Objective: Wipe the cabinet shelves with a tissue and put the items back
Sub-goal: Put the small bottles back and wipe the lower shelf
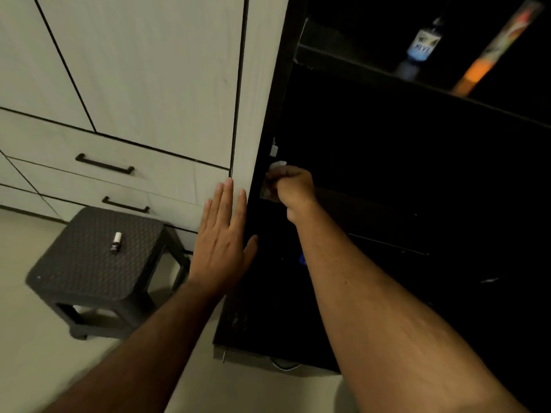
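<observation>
1. Tissue (275,167) is bunched in my right hand (290,186), just inside the dark cabinet (387,174), against the inner face of its left side wall (265,144) near a small white fitting (273,149). Only a pale crumpled edge shows above and below my fingers.

2. Progress, as I judge it: I am mid-wipe. The shelf (372,204) level with my hand looks bare, though the interior is too dark to be sure. A small bottle (116,242) lies on the dark stool (98,257) outside the cabinet, so putting items back appears not yet done.

3. On the upper shelf (417,81) a blue-labelled bottle (422,46) and an orange-tipped tube (489,58) are standing in place; whether that shelf has been wiped I cannot tell.

4. Right grip: fingers curled tight round the tissue, wrist bent, forearm reaching up into the cabinet.

5. Left hand (222,234): flat, fingers straight and together, pointing up, resting against the pale cabinet front at the door edge (244,120). It holds nothing.
</observation>
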### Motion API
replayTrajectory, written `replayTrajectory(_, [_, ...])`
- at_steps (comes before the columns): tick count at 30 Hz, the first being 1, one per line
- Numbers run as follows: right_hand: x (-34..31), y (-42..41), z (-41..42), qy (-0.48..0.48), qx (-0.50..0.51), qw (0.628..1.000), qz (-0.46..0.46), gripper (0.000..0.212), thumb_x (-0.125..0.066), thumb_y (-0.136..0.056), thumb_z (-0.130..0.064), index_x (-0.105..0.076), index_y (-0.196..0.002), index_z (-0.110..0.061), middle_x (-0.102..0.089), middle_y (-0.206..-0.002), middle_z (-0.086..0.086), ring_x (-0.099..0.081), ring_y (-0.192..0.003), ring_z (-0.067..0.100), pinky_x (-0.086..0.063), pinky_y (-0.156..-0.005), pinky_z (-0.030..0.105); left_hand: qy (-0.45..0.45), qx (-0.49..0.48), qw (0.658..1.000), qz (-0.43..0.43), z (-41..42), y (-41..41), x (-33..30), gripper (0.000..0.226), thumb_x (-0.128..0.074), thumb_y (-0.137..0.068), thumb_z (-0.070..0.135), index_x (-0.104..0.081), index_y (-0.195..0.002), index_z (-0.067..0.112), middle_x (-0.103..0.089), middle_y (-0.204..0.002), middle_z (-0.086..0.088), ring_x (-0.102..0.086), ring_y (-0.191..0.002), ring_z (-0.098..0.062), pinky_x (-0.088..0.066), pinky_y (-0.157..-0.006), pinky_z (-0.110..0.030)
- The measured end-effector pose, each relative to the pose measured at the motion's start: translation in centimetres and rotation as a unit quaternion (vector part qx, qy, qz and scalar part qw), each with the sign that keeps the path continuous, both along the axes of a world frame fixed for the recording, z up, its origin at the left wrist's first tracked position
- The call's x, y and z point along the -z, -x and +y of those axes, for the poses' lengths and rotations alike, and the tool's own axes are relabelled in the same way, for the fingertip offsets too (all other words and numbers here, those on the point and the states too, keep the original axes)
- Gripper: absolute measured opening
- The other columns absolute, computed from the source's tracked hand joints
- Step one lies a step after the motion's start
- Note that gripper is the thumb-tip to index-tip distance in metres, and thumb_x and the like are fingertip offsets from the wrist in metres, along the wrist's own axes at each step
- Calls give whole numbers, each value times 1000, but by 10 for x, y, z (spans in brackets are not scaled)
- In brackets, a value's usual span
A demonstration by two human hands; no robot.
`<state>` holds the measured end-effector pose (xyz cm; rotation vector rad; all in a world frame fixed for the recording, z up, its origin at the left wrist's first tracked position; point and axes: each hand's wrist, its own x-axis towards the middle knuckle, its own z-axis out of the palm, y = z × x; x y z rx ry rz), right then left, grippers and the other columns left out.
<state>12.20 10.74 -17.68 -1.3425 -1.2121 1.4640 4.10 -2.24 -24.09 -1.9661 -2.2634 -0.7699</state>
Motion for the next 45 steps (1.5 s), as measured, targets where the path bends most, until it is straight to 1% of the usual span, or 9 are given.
replayTrajectory(5, [-38,3,-2,32,48,985,165,21,-58,-90,-3,-65,-107,-13,-63,-106,7,-63,-93,20,-56,-70,27,-12,-7,1000,15,-10,10,-34,79,-37,-93,47,0,-153,11,7,-161,-13,9,-148,-24,-3,-119,-42])
replayTrajectory(10, [-106,0,2,17,6,952,307,15,-51,-91,8,-62,-103,8,-66,-94,18,-67,-85,26,-58,-75,32,-10,-26,999,33,-17,24,-66,86,-55,-88,39,-6,-152,9,-1,-161,-13,2,-148,-27,-7,-118,-44])
replayTrajectory(15, [-131,-10,-13,-22,-59,935,349,16,-50,-93,6,-65,-88,2,-65,-88,15,-66,-84,24,-57,-72,29,-22,-16,999,27,-19,18,-87,83,-50,-90,43,-5,-153,11,-1,-161,-12,2,-148,-25,-4,-117,-41])
replayTrajectory(21, [-107,-20,-12,-83,-82,989,86,22,-60,-89,2,-64,-108,-7,-64,-99,5,-64,-90,17,-57,-74,26,-18,9,999,25,-22,7,-82,79,-34,-90,51,-3,-152,13,-1,-161,-11,4,-148,-23,-2,-117,-40])
replayTrajectory(27, [-53,-16,-8,-86,-78,989,-92,19,-56,-93,0,-63,-102,-16,-60,-111,5,-61,-97,16,-53,-60,17,-2,22,999,26,-19,3,-64,87,-51,-90,43,6,-151,17,4,-161,-9,7,-148,-22,-1,-118,-40])
replayTrajectory(31, [1,-12,-13,-79,-128,966,-211,24,-55,-94,-1,-62,-112,-16,-64,-116,7,-63,-105,22,-53,-72,22,17,25,999,39,-17,1,-54,87,-55,-92,39,-1,-153,10,3,-161,-13,6,-149,-24,-1,-119,-41])
replayTrajectory(35, [15,-8,-13,-148,-84,918,-359,26,-62,-92,-13,-64,-117,-15,-64,-119,6,-60,-112,23,-49,-89,27,39,22,998,45,-16,0,-43,87,-56,-92,39,-4,-153,8,3,-161,-13,6,-149,-24,-1,-119,-41])
replayTrajectory(39, [10,-2,-18,-196,-96,848,-484,21,-70,-87,-22,-66,-108,-17,-65,-110,5,-63,-103,24,-55,-84,34,45,30,998,33,-17,-11,-38,87,-60,-90,34,-6,-153,8,0,-160,-15,3,-149,-26,-5,-120,-42])
replayTrajectory(45, [-12,-56,-12,-231,-163,790,-544,17,-64,-89,-13,-69,-105,-12,-66,-108,12,-63,-101,31,-51,-76,31,54,46,997,15,-17,-30,-36,84,-56,-91,36,-7,-153,10,1,-161,-12,6,-149,-22,-5,-120,-40])
